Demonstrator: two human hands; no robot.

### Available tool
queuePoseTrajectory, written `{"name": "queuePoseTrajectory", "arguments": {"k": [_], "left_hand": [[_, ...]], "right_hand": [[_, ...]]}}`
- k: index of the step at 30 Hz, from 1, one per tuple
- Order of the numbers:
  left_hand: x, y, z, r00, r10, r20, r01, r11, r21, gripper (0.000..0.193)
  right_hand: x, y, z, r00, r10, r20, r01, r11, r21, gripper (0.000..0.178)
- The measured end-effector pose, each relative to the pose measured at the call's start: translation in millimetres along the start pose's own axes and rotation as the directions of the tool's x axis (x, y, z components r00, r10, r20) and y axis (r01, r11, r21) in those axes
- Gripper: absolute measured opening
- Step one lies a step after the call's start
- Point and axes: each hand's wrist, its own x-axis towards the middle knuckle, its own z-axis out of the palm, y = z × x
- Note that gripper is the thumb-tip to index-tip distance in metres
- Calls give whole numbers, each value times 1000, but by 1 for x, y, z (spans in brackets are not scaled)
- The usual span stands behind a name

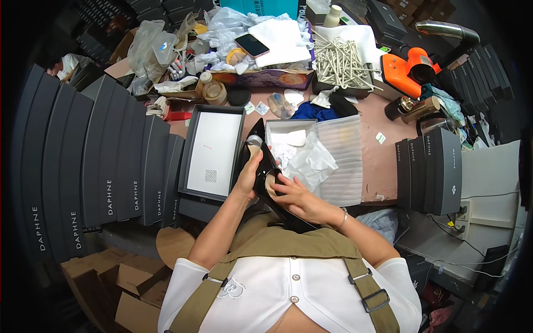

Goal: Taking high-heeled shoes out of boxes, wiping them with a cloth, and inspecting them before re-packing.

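A pair of shiny black pointed shoes (261, 166) with beige insoles is held over my lap at the table's front edge. My left hand (248, 176) is closed round the shoes from the left. One toe points away from me, and something silvery shows in that shoe's opening. My right hand (302, 202) lies over the nearer shoe, fingers stretched and apart, their tips at its beige insole; the thumb is hard to make out. Just beyond, an open grey shoe box (272, 125) holds crumpled white tissue paper (311, 164). Left of the shoes lies a box lid (214, 147), white inside.
Dark shoe boxes stand in rows at the left (94, 150) and in a smaller stack at the right (444, 172). At the back are a tray of white sticks (344, 58), a phone (251, 45) on white cloth, and an orange device (402, 72). Cardboard cartons (136, 277) sit lower left.
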Motion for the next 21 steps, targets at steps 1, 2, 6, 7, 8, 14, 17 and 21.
{"name": "queuePoseTrajectory", "arguments": {"k": [1, 2, 6, 7, 8, 14, 17, 21], "left_hand": [[-1, 3, 3, 1000, -4, -12, 4, 1000, 9, 38], [1, 4, 8, 1000, -5, -18, 5, 1000, 16, 37], [16, -12, 4, 998, 2, -67, 5, 996, 92, 33], [18, -6, 4, 997, 1, -84, 8, 995, 103, 33], [10, 13, 24, 996, 55, -71, -40, 981, 191, 34], [-1, 11, 6, 999, 41, 30, -46, 984, 171, 43], [-10, 5, 6, 998, 8, -66, -3, 997, 77, 37], [-32, -8, -9, 983, 52, -176, -80, 984, -159, 40]], "right_hand": [[-4, 2, -2, 998, 59, 4, -59, 992, 107, 29], [-1, 2, -5, 997, 73, -30, -72, 996, 49, 28], [46, 19, 9, 977, 100, -186, -135, 974, -183, 44], [60, 27, 14, 976, 129, -174, -168, 959, -230, 48], [70, 32, 25, 951, 47, -305, -132, 955, -264, 48], [32, -9, 14, 992, -126, -20, 122, 983, -135, 44], [6, -10, 8, 999, -53, -3, 52, 970, 236, 40], [42, 32, -48, 911, 239, -335, -236, 970, 51, 28]]}}
